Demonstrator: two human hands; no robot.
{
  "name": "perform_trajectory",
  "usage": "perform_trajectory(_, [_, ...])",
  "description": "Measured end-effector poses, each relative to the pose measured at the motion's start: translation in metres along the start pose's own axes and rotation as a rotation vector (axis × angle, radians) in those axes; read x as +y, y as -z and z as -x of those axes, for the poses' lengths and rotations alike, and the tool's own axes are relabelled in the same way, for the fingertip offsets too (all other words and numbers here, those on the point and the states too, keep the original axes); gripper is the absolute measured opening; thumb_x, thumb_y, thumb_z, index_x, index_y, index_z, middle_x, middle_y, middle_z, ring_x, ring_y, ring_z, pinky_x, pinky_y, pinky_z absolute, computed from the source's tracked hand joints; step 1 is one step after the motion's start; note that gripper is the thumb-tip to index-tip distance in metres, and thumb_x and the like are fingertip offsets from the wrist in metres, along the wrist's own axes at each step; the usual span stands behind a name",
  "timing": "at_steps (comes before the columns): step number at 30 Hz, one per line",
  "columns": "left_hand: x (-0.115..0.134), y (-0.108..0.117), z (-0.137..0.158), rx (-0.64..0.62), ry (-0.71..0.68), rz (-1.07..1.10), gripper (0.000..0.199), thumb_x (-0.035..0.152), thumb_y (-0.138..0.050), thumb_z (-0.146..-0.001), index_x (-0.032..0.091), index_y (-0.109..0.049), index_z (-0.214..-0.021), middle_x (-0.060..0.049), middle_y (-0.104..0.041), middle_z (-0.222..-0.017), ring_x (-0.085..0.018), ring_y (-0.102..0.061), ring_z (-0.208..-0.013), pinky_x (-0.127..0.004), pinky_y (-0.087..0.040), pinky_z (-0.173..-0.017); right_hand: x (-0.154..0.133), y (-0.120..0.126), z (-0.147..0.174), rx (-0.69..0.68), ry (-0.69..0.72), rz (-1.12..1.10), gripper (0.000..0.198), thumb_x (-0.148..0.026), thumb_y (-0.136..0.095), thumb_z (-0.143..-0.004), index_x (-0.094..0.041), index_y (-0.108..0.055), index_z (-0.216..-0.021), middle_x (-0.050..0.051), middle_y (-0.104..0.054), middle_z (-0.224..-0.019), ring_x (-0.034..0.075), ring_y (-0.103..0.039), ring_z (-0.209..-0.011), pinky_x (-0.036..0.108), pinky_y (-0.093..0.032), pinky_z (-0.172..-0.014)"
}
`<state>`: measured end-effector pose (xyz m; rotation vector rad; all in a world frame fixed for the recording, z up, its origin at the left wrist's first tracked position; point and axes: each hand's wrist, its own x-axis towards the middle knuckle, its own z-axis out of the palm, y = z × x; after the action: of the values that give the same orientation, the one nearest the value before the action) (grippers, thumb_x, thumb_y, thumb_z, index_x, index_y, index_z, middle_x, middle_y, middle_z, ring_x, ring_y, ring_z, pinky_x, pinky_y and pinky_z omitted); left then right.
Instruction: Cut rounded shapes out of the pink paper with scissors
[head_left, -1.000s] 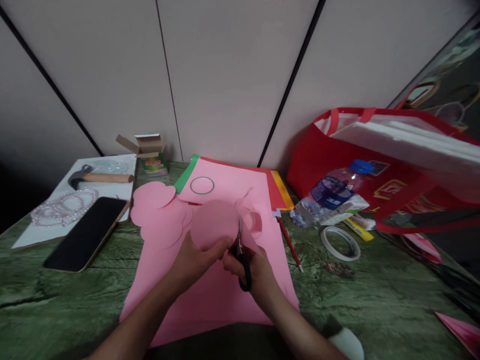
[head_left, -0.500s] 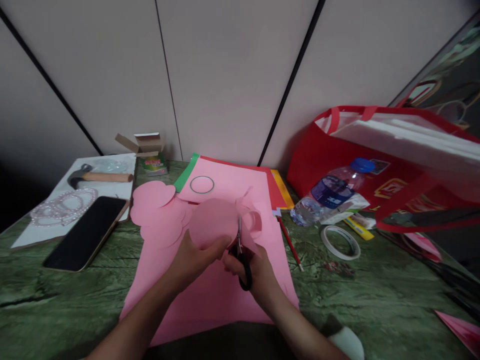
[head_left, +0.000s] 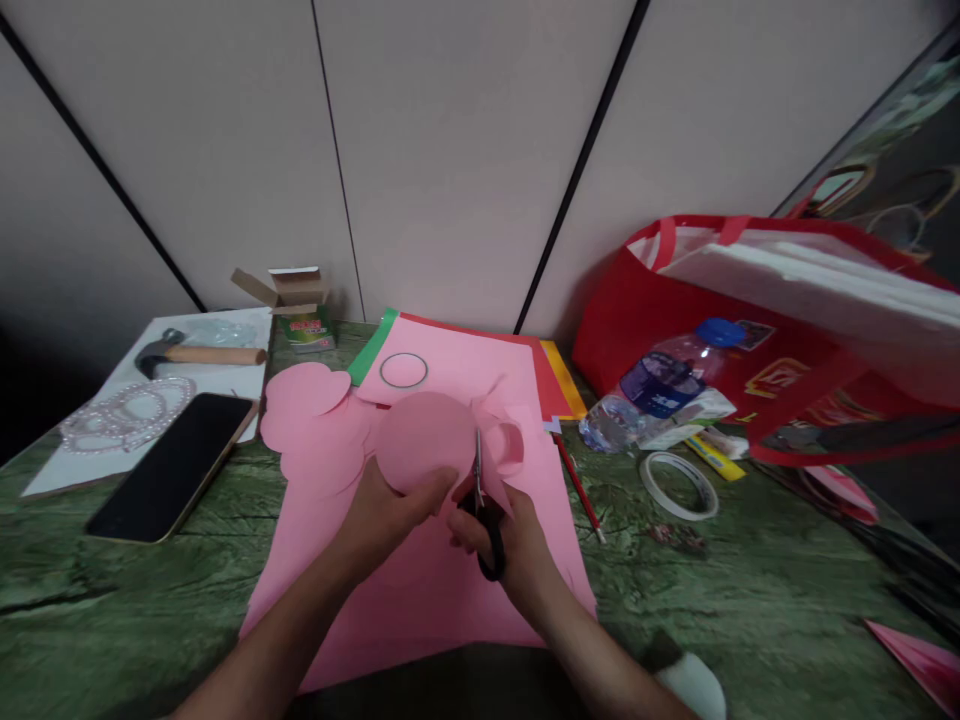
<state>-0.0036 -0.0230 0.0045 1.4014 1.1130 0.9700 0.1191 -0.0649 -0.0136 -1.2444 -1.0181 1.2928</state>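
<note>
My left hand (head_left: 397, 512) pinches the lower edge of a round pink paper piece (head_left: 426, 440), thumb on top. A pair of black-handled scissors (head_left: 491, 545) is gripped in my right hand (head_left: 517, 560), its blades upright along the disc's right edge. A curled pink offcut (head_left: 504, 447) hangs off to the right of the blades. Beneath both hands lie large pink paper sheets (head_left: 420, 610). Several cut pink circles (head_left: 307, 425) overlap at the left of the sheets. Behind the disc, a thin ring (head_left: 404, 370) rests on more pink paper.
On the left are a phone (head_left: 172, 468), a hammer (head_left: 214, 354), a beaded string (head_left: 127, 415) and a small open box (head_left: 309, 325). To the right stand a red bag (head_left: 622, 310) and a leaning water bottle (head_left: 660, 385), near a tape roll (head_left: 679, 486) and a red pencil (head_left: 579, 490).
The scissors and both hands stay nearly in place. The pink disc has shifted and tilted very slightly, and my left thumb has drawn a little to the left.
</note>
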Motion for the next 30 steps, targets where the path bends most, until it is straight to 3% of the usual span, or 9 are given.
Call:
perform_trajectory(18, [-0.004, 0.001, 0.000, 0.023, 0.025, 0.012, 0.011, 0.022, -0.059, -0.069, 0.014, -0.055, -0.063, 0.006, -0.046, -0.043, -0.007, -0.040, -0.040, -0.018, -0.033, -0.038, 0.005, 0.000, 0.000, 0.019, -0.034, -0.028, 0.019, -0.027, -0.064, -0.058, -0.018, -0.049, -0.066, -0.008, -0.045, -0.041, 0.009, -0.043, -0.037, 0.020, -0.033, -0.037])
perform_trajectory(30, [-0.006, 0.002, -0.002, 0.020, 0.018, 0.014, 0.036, 0.029, -0.055, -0.073, 0.016, -0.042, -0.043, 0.005, -0.040, -0.038, -0.007, -0.039, -0.038, -0.021, -0.031, -0.040, 0.010, 0.002, -0.001, -0.021, -0.020, -0.038, 0.017, -0.026, -0.063, -0.061, -0.017, -0.050, -0.068, -0.008, -0.048, -0.041, 0.008, -0.044, -0.036, 0.019, -0.034, -0.036])
